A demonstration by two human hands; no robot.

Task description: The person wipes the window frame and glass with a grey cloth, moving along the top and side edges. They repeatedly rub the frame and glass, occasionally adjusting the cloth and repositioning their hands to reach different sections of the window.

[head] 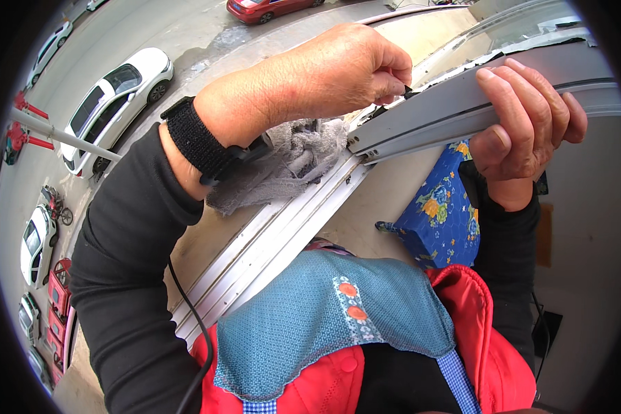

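My left hand (341, 72), with a black strap at its wrist, pinches a small black piece (408, 92) at the outer edge of a white window sash frame (429, 103). Dark, ragged bits run along that edge. What the black piece is cannot be told. My right hand (528, 116) grips the sash frame farther right, fingers over its face and thumb at its lower side. The sash's corner stands over a white window track (279, 233) with dirt specks in its grooves. A crumpled grey cloth (305, 160) lies beside the track, below my left wrist.
A blue floral fabric item (440, 207) lies inside, near my right forearm. Glass (533, 39) lies beyond the sash. Outside the window, far below, are a street with a white car (116, 108), a red car (269, 8) and other vehicles. A dark cable (189, 305) hangs by my left arm.
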